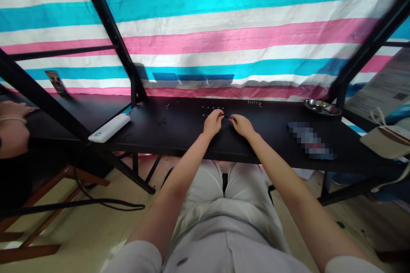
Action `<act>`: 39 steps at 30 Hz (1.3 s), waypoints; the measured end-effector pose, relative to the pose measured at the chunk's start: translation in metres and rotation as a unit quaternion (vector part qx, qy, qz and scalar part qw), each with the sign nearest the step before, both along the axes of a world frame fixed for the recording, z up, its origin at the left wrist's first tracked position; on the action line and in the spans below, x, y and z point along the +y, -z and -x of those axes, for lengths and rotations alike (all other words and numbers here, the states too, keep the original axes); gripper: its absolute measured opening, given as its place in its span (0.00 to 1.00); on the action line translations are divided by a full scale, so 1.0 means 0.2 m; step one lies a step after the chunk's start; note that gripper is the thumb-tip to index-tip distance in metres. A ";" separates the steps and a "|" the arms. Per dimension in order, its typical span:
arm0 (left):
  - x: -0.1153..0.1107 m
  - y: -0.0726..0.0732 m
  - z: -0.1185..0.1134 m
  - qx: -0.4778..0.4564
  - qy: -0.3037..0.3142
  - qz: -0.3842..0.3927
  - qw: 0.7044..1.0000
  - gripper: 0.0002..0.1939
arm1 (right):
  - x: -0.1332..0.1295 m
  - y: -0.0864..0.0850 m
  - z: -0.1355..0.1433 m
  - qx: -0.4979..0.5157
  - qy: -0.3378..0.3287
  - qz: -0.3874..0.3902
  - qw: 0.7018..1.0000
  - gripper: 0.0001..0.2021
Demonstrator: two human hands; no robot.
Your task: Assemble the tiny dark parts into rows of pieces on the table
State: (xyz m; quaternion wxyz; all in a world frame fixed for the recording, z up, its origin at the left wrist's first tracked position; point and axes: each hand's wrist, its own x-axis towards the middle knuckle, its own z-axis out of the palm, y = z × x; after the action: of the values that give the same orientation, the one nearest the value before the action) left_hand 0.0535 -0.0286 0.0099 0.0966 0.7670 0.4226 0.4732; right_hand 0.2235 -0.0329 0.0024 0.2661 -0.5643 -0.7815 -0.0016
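Note:
Over the black table, my left hand and my right hand face each other with a small gap between them. Both are closed in a pinch on a thin dark piece that bridges the gap. It is too small for me to tell its kind. Just beyond my left hand, several tiny light-coloured pieces lie in rows. Farther back to the right is a row of small whitish pieces. A few thin dark strips rest left of my hands, hard to make out against the black surface.
A white oblong device lies at the table's left end. To the right are a shiny metal dish, a blurred-out flat object and a beige bag. Black frame posts rise at both sides. Another person's arm shows far left.

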 end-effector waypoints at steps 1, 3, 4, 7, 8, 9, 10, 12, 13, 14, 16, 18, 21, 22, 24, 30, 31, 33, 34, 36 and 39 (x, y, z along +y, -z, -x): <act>0.00 0.00 0.00 -0.011 -0.002 -0.007 1.000 0.07 | 0.00 0.00 0.00 -0.005 0.013 0.004 1.000 0.11; 0.00 -0.01 0.00 -0.030 0.000 -0.022 0.999 0.07 | -0.01 0.00 -0.01 -0.012 0.035 0.013 0.999 0.11; 0.00 -0.01 0.00 -0.036 0.003 -0.027 0.999 0.07 | -0.01 -0.01 -0.01 -0.014 0.043 0.017 0.999 0.12; 0.00 -0.01 0.00 -0.039 0.009 -0.032 0.999 0.06 | -0.01 -0.01 -0.01 -0.017 0.051 0.025 0.998 0.12; 0.00 -0.01 0.00 -0.034 0.010 -0.031 0.999 0.06 | -0.02 -0.01 -0.01 -0.018 0.050 0.024 0.998 0.12; -0.01 -0.01 0.00 -0.029 0.011 -0.029 0.999 0.07 | -0.01 -0.01 -0.01 -0.017 0.047 0.021 0.999 0.12; -0.01 -0.01 0.00 -0.023 0.010 -0.027 0.999 0.07 | -0.01 -0.01 -0.01 -0.016 0.043 0.017 0.999 0.12; -0.01 0.00 0.00 -0.016 0.009 -0.023 1.000 0.07 | -0.01 -0.01 -0.01 -0.015 0.032 0.010 0.999 0.12; 0.00 0.00 0.00 -0.016 0.009 -0.022 1.000 0.07 | -0.01 -0.01 -0.01 -0.015 0.027 0.009 0.999 0.12; 0.00 0.00 0.00 -0.017 0.010 -0.022 1.000 0.07 | -0.01 -0.01 -0.01 -0.016 0.025 0.009 1.000 0.12; 0.00 0.00 0.00 -0.026 0.015 -0.026 0.999 0.07 | -0.01 -0.01 -0.01 -0.018 0.030 0.011 0.999 0.13; 0.00 0.00 0.00 -0.041 0.020 -0.035 0.998 0.06 | -0.02 -0.01 -0.01 -0.019 0.049 0.014 0.999 0.13; 0.01 0.01 -0.01 -0.052 0.020 -0.044 0.997 0.06 | -0.02 -0.02 -0.01 -0.025 0.074 0.018 0.997 0.13; 0.01 0.01 -0.01 -0.052 0.020 -0.045 0.997 0.06 | -0.02 -0.02 -0.01 -0.026 0.076 0.018 0.997 0.13; 0.02 0.01 -0.01 -0.050 0.022 -0.049 0.997 0.06 | -0.02 -0.01 -0.01 -0.026 0.074 0.017 0.997 0.13; 0.01 0.01 -0.01 -0.056 0.038 -0.052 0.996 0.06 | -0.02 -0.01 -0.01 -0.021 0.059 0.005 0.998 0.13; 0.01 0.01 -0.01 -0.056 0.039 -0.051 0.996 0.07 | -0.02 -0.01 -0.02 -0.022 0.059 0.006 0.998 0.13; 0.00 0.00 -0.01 -0.053 0.039 -0.047 0.997 0.08 | -0.02 -0.01 -0.02 -0.025 0.057 0.007 0.998 0.13; 0.00 0.00 -0.01 -0.050 0.038 -0.045 0.997 0.08 | -0.02 -0.01 -0.02 -0.025 0.057 0.007 0.998 0.13; -0.01 0.00 -0.01 -0.035 0.040 -0.040 0.998 0.09 | -0.02 -0.01 -0.02 -0.025 0.058 0.005 0.998 0.13; -0.01 0.00 -0.01 0.010 0.066 -0.008 0.998 0.09 | -0.02 -0.01 -0.02 -0.025 0.062 0.005 0.998 0.13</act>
State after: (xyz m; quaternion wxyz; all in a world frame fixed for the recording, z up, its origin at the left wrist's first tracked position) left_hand 0.0561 -0.0312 0.0091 0.1172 0.7987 0.3686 0.4609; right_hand 0.2268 -0.0370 0.0048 0.2430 -0.6127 -0.7515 -0.0284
